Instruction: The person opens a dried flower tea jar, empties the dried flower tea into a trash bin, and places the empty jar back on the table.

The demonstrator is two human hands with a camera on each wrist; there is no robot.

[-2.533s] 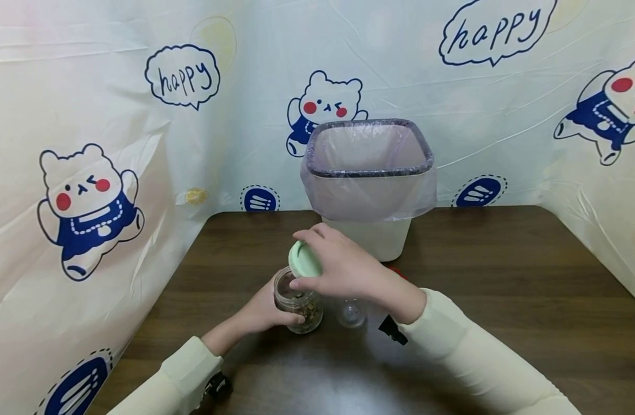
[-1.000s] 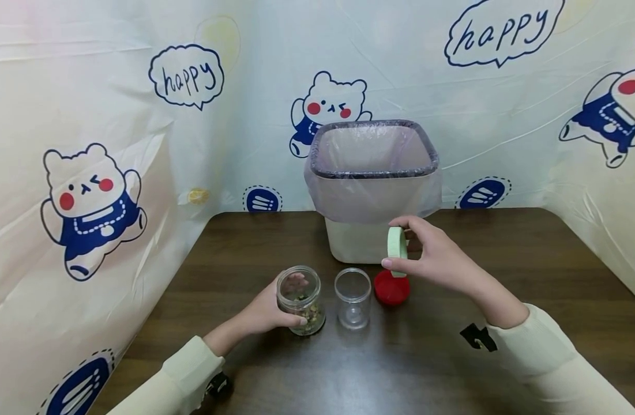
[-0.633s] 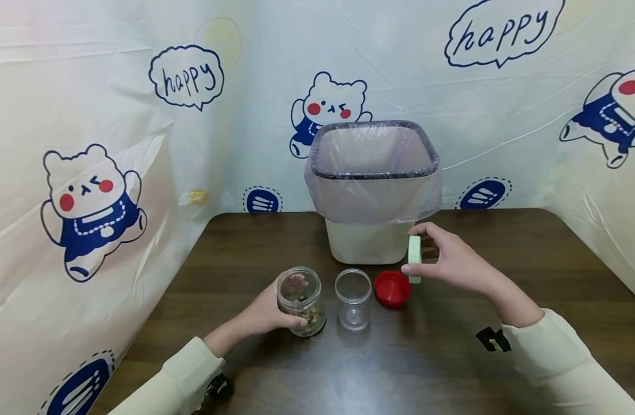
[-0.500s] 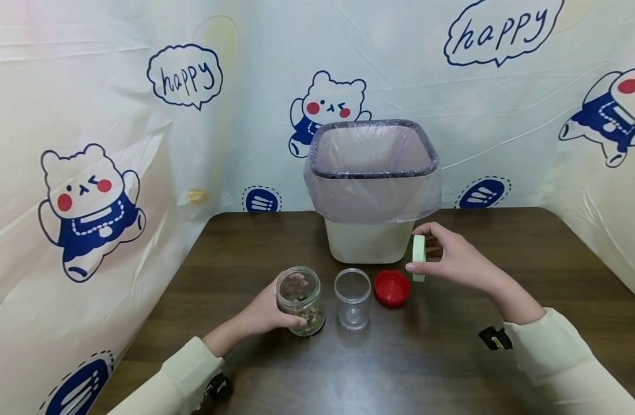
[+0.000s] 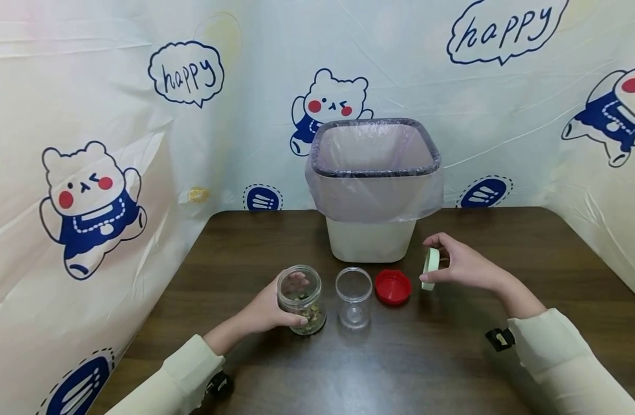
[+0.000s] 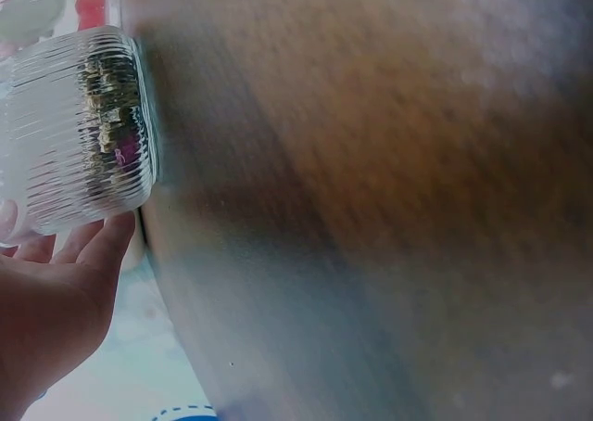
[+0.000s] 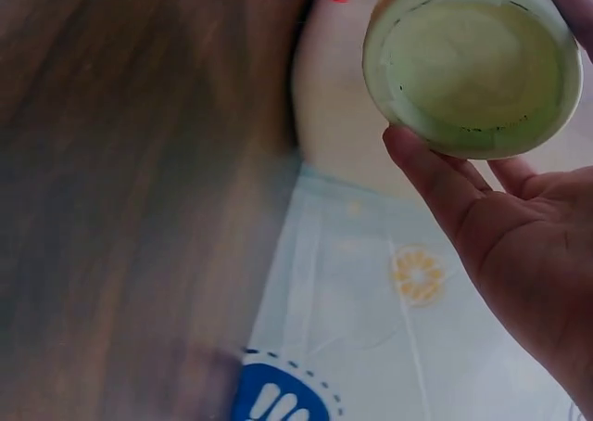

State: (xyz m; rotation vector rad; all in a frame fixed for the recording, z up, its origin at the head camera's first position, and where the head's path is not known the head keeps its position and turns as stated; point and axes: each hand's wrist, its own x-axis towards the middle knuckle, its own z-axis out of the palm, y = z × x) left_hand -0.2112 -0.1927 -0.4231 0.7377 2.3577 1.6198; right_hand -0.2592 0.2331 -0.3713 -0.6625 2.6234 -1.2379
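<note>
My left hand (image 5: pixel 267 308) grips a ribbed glass jar (image 5: pixel 308 311) that stands upright on the table without a lid. Dried bits, mostly brown and green with a purple piece, lie in its lower part, as the jar (image 6: pixel 79 133) in the left wrist view shows. My right hand (image 5: pixel 462 265) pinches a pale green jar lid (image 5: pixel 430 268) by its rim, thumb on one side and fingers on the other. It is held on edge to the right of a red lid (image 5: pixel 393 287). In the right wrist view the inside of the green lid (image 7: pixel 473 73) faces the camera.
Between the glass jar and the red lid stands a clear, lidless jar (image 5: pixel 354 297). Behind them is a pale bin (image 5: pixel 371 239) lined with a translucent purple bag (image 5: pixel 374 199). A printed curtain (image 5: pixel 255 115) hangs around the dark wooden table (image 5: pixel 348 374).
My right hand has carried the green lid from the glass jar's mouth to the right, past the red lid, and lately a little lower. My left hand stays on the jar.
</note>
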